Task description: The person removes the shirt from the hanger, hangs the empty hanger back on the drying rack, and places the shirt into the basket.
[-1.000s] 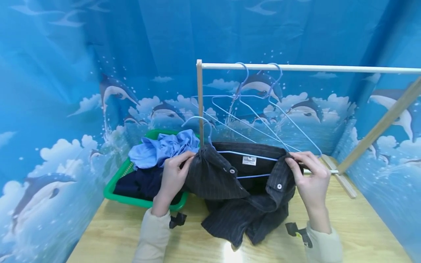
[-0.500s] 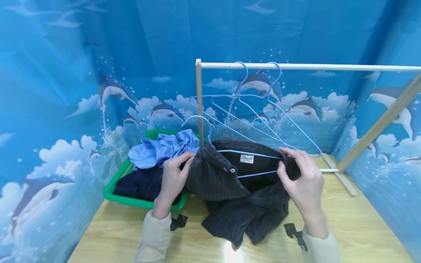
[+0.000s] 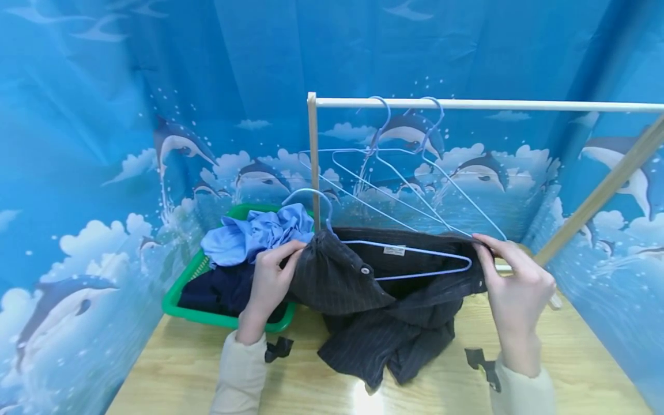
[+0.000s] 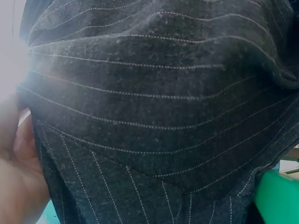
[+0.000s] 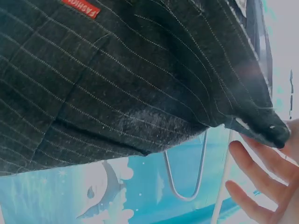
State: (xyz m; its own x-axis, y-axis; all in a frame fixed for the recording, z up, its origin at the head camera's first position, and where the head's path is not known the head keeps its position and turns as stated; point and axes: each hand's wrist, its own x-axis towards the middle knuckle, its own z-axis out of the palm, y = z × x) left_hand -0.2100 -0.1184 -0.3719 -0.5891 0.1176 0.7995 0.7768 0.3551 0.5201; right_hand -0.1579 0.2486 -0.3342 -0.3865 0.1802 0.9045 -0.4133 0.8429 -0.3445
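Note:
A dark pinstriped shirt (image 3: 347, 294) with pale buttons hangs bunched over the table, its opening spread wide. My left hand (image 3: 270, 282) pinches its left shoulder. On the other side my right hand (image 3: 521, 285) grips the opening's right edge between thumb and fingers; the right wrist view shows a folded corner of cloth at the fingertips. A blue wire hanger (image 3: 436, 253) lies inside the shirt, its hook standing out at the left and its rounded right end visible in the opening. A white label (image 3: 394, 250) shows behind the wire. In the right wrist view a red tag (image 5: 82, 7) sits on the cloth.
Behind the shirt, a wooden rack with a white rail (image 3: 498, 105) carries two blue wire hangers (image 3: 381, 124). At the left, a green basket (image 3: 173, 300) holds a light blue garment (image 3: 254, 233) and a dark navy one (image 3: 218, 294). A dolphin-printed curtain surrounds the table (image 3: 171, 369).
My right hand shifted inward along the shirt's edge, then drew it out to the right, widening the opening and baring the hanger's right end. My left hand stays in place.

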